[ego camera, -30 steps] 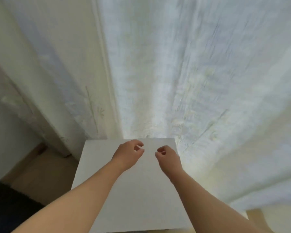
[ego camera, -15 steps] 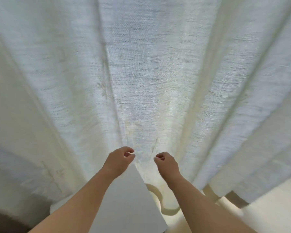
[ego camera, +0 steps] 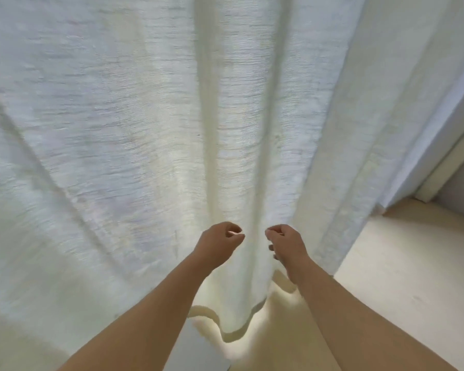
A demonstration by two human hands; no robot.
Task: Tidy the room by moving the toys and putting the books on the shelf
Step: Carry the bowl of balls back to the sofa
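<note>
We face a cream-white, coarse-woven curtain (ego camera: 145, 129) hanging in deep folds, with daylight glowing through it. Its wavy hem hangs low over a pale beige floor (ego camera: 399, 263). At far right stands a white wall trim (ego camera: 447, 164).

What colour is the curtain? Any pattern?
The curtain is plain off-white, finely woven, no print. Head view.
</note>
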